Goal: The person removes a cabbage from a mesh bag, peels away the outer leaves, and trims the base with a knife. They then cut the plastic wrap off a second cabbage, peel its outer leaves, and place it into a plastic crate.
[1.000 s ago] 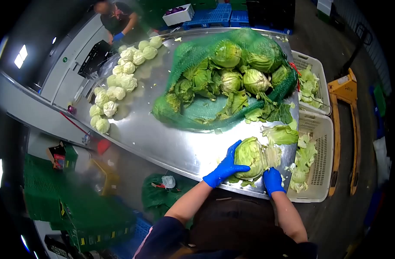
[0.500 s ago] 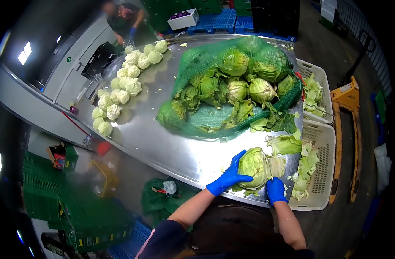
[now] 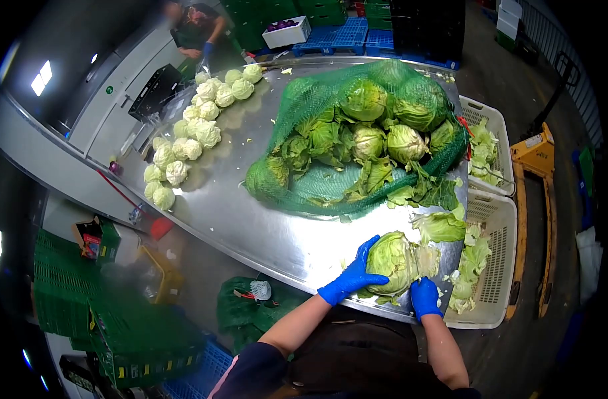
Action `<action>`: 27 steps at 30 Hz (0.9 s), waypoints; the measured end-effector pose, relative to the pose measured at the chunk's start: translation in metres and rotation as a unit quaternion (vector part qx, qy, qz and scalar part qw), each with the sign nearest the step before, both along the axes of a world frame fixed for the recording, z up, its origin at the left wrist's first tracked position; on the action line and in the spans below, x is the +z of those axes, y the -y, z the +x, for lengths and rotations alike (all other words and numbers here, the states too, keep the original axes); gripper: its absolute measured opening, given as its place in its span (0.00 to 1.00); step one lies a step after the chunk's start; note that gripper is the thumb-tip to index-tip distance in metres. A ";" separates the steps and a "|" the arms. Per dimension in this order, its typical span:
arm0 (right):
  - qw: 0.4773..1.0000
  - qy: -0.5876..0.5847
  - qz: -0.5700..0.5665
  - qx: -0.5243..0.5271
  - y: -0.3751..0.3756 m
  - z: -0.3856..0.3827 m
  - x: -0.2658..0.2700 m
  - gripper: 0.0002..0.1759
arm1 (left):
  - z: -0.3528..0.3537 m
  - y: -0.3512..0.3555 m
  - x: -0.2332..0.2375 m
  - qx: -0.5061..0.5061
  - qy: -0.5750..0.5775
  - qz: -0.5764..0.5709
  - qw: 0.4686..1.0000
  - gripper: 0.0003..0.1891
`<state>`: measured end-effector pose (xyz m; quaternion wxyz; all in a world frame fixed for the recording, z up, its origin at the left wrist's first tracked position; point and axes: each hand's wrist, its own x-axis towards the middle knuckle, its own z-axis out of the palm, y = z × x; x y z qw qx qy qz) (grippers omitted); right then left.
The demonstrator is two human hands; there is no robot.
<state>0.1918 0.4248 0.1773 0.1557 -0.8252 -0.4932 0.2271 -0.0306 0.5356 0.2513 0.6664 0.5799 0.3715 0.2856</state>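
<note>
On the steel table near its front right corner rests a green cabbage (image 3: 392, 261). My left hand (image 3: 358, 274), in a blue glove, grips its left side, thumb across the front and fingers behind. My right hand (image 3: 425, 297), also gloved in blue, is closed at the cabbage's lower right. It holds what looks like a knife (image 3: 415, 265), its thin blade seen nearly edge-on against the cabbage's right side; the handle is hidden in the fist. Pale leaf pieces lie just right of the blade, and a loose outer leaf (image 3: 441, 226) lies behind.
A green mesh sack (image 3: 297, 199) full of cabbages spreads over the steel table (image 3: 234, 226). Trimmed cabbages (image 3: 201, 133) line the left edge. Two white crates (image 3: 500, 266) with leaves stand at the right, beside a pallet jack (image 3: 534, 156). Another person (image 3: 196, 30) stands at the far end.
The view has shifted slightly. Both hands stay at the cabbage with almost the same hold. The person at the far end has moved their arms a little.
</note>
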 end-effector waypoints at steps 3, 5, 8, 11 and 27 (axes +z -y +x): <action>1.000 -0.002 0.006 -0.001 0.001 0.000 0.000 0.15 | -0.001 0.001 0.005 -0.001 0.002 -0.007 1.000 0.63; 1.000 -0.005 0.007 -0.002 0.001 0.000 0.000 0.15 | -0.001 0.001 0.006 -0.002 0.002 -0.008 1.000 0.63; 1.000 -0.010 0.002 -0.001 0.000 0.000 -0.001 0.15 | -0.002 0.001 0.008 0.000 -0.001 -0.006 1.000 0.63; 1.000 -0.014 -0.001 0.003 0.000 0.000 0.000 0.16 | -0.001 0.003 0.007 0.031 -0.013 -0.011 0.999 0.64; 0.999 -0.037 -0.026 -0.016 -0.003 -0.002 0.005 0.14 | 0.046 0.024 0.037 0.122 -0.345 0.257 0.894 0.66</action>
